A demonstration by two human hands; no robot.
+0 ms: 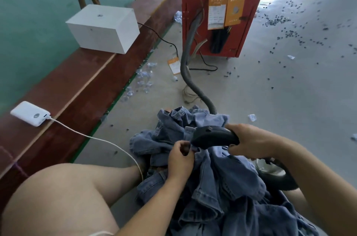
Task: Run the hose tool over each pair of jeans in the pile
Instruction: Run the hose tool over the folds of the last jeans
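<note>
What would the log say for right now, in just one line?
right hand grips hose tool | left hand pinches jeans | tool nose at the pinched denim | hose runs to red cabinet

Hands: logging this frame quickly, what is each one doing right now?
Left hand: pinches a fold of the jeans by the tool's tip.
Right hand: grips the black hose tool.

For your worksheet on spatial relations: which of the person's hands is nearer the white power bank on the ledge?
Left. The left hand pinches the jeans, closer to the power bank; the right hand grips the hose tool farther away.
</note>
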